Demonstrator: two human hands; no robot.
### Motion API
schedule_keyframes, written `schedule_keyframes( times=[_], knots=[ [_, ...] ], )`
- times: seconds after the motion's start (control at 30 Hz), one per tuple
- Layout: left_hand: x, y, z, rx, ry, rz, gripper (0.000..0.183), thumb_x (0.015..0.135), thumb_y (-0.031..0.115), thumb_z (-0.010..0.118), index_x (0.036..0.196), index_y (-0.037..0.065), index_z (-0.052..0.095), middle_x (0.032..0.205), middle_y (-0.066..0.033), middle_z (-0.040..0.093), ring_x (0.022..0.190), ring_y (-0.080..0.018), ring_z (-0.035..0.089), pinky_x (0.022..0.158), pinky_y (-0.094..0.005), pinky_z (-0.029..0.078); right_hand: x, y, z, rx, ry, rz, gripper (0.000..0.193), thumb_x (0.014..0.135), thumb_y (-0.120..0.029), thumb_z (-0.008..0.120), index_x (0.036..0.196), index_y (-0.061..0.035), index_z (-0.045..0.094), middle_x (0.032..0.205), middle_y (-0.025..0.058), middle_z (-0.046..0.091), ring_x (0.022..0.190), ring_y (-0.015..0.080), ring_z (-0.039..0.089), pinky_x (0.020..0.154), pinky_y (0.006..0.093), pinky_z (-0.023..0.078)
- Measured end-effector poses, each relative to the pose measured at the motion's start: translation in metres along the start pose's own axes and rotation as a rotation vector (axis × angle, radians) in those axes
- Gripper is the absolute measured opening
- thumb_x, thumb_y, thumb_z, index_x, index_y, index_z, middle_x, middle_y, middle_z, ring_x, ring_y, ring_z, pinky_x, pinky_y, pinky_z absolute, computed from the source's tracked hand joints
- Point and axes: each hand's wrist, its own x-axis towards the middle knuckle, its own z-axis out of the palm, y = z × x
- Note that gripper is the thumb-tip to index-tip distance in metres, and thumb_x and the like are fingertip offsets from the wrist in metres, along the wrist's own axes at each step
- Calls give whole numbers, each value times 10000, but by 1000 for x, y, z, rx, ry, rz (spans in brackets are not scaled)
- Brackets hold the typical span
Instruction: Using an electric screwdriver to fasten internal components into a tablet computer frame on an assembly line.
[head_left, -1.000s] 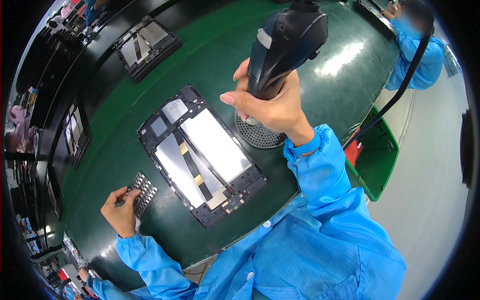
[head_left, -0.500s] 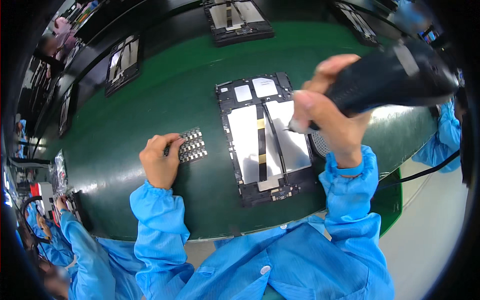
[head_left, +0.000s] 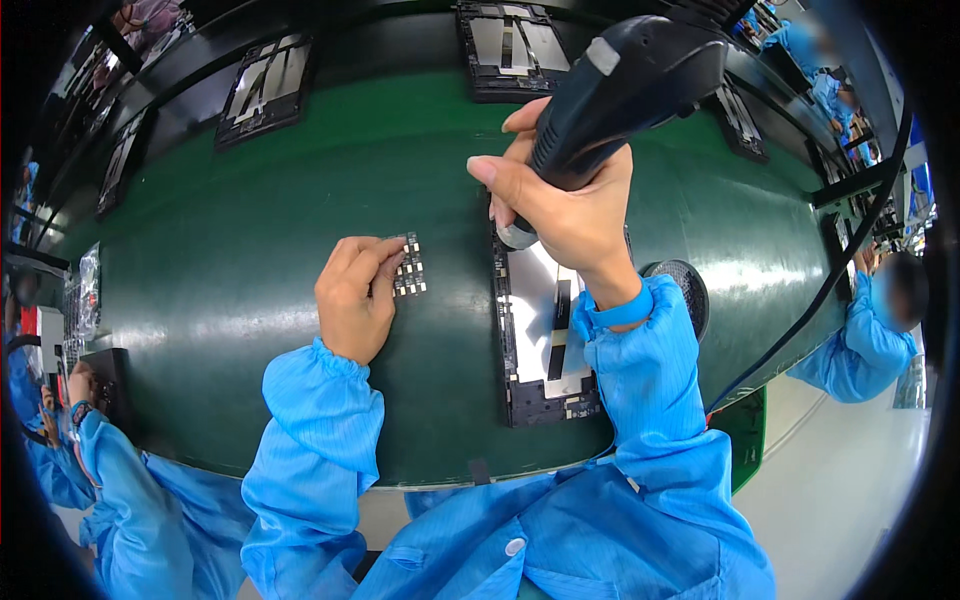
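Note:
My right hand (head_left: 580, 220) is wrapped round a thick black electric screwdriver (head_left: 628, 92) with a pale nose. The tool leans over the upper left part of an opened tablet (head_left: 530, 310); its tip is hard to make out. Silvery panels and dark strips show inside the tablet, which lies flat, partly covered by my right hand and forearm. To the left, my left hand (head_left: 352, 300) pinches a small dark sheet of parts (head_left: 412, 268) with pale rectangles in rows, just above or on the green table (head_left: 230, 290). I cannot tell whether the sheet touches it.
A round black dish (head_left: 698, 295) with small bits stands right of the tablet. Other opened tablets (head_left: 515, 50) (head_left: 265, 90) lie along the far side. A black cable (head_left: 800, 325) hangs at the right. Co-workers in blue sleeves (head_left: 150, 490) are at both sides.
My right hand and the screwdriver have moved from the tablet's right side to its upper left part. My left hand still pinches the sheet. The whole view has shifted somewhat.

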Motion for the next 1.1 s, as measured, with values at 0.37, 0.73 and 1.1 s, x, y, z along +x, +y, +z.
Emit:
schedule_keyframes(
  times=[0.37, 0.73, 1.1],
  knots=[
    [-2, 2, 4, -44, 16, -38, 190, 799, -102, 568, 951, -22, 650, 840, -114, 614, 686, -168, 607, 616, -258, 493, -2, 6, -4, 11, -24, -3, 301, 736, 56, 711, 970, 30, 524, 586, 60, 585, 478, 122, 568, 460, 247, 467],
    [0, 5, 2, -250, 14, -313, 228, 784, -134, 524, 945, -13, 631, 937, -145, 660, 786, -202, 665, 686, -292, 538, -6, 15, 6, -125, -64, -134, 246, 742, 66, 700, 913, 49, 524, 578, 54, 590, 475, 96, 547, 436, 226, 420],
    [-12, 1, 1, -24, 10, 1, 286, 746, -132, 526, 977, -10, 641, 1049, -152, 642, 886, -278, 658, 768, -329, 533, -24, -8, 5, 53, 151, -17, 270, 746, 54, 700, 961, 13, 542, 609, 31, 587, 471, 95, 548, 438, 222, 425]
  ],
)
